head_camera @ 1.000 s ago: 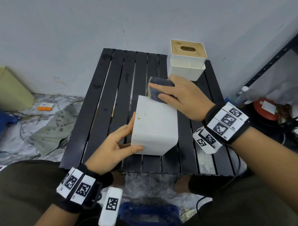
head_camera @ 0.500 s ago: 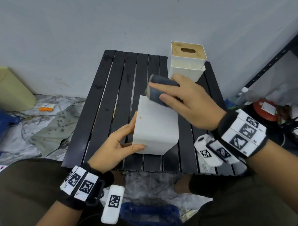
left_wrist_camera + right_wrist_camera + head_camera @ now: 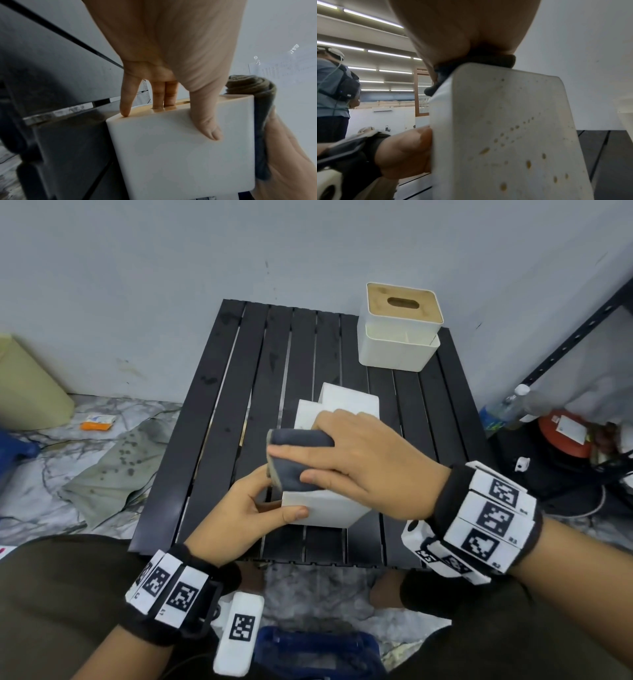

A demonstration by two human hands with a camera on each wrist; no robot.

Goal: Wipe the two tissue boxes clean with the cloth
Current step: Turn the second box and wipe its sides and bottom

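A white tissue box (image 3: 325, 510) stands near the middle of the black slatted table (image 3: 222, 440). My left hand (image 3: 274, 501) grips its near left corner, thumb (image 3: 205, 121) on the near face and fingers on the left side. My right hand (image 3: 342, 460) holds a folded dark grey cloth (image 3: 298, 453) and presses it on the box's top at the near left edge. In the right wrist view the box's right face (image 3: 513, 135) carries several yellowish spots below the cloth (image 3: 488, 60). A second white tissue box (image 3: 400, 337) with a wooden lid stands at the table's back right corner.
A grey wall rises right behind the table. A dark metal shelf (image 3: 565, 344), a plastic bottle (image 3: 503, 409) and a red object (image 3: 565, 433) crowd the floor at the right. A spotted rag (image 3: 113, 467) lies on the floor at the left. Another person (image 3: 330, 88) stands behind me.
My right hand has dragged the cloth from the far edge of the box's top toward me, to the near left edge. My left hand has kept its grip on the box.
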